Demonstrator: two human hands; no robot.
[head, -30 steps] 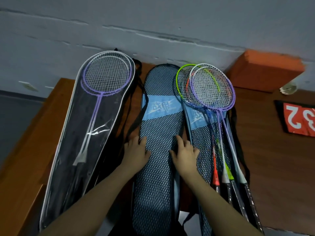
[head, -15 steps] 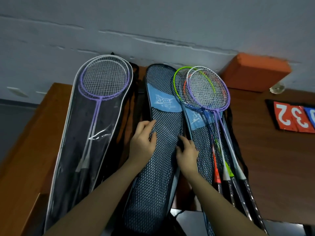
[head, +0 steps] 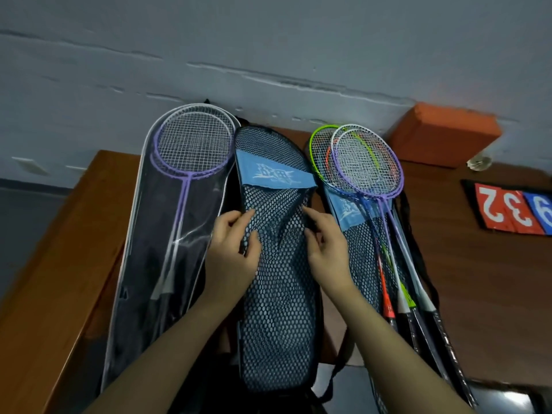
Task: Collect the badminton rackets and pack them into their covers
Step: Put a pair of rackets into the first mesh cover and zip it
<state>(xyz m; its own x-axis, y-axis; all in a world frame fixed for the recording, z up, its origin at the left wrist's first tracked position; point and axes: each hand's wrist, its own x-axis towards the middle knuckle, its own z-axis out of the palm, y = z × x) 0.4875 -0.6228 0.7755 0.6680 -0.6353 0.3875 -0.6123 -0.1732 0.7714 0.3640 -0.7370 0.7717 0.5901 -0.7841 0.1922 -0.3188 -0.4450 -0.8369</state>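
Stretching from the lower left toward the right edge, a brown wooden table [head: 478, 264] stands against a grey wall [head: 268, 40] with cracked, peeling paint. An orange block [head: 442, 134] sits at the wall on the right, and near it lie red and blue number cards [head: 516, 207]. Both forearms reach in from below. The left hand [head: 231, 249] pinches the left edge of the middle mesh cover [head: 277, 309], thumb and fingers curled into the netting. The right hand [head: 327, 249] grips the cover's right edge with curled fingers, so the mesh bunches between the two hands. This cover is dark netting with black trim and a light blue band carrying a white logo near its head end; it lies lengthwise on the table, its foot past the near edge. Just left of it lies a clear plastic cover [head: 143, 264] with white piping, holding purple rackets [head: 191, 147]. To the right, a loose bunch of rackets [head: 364, 162], with green, orange, white and purple frames, lies atop a second mesh cover [head: 355, 234].
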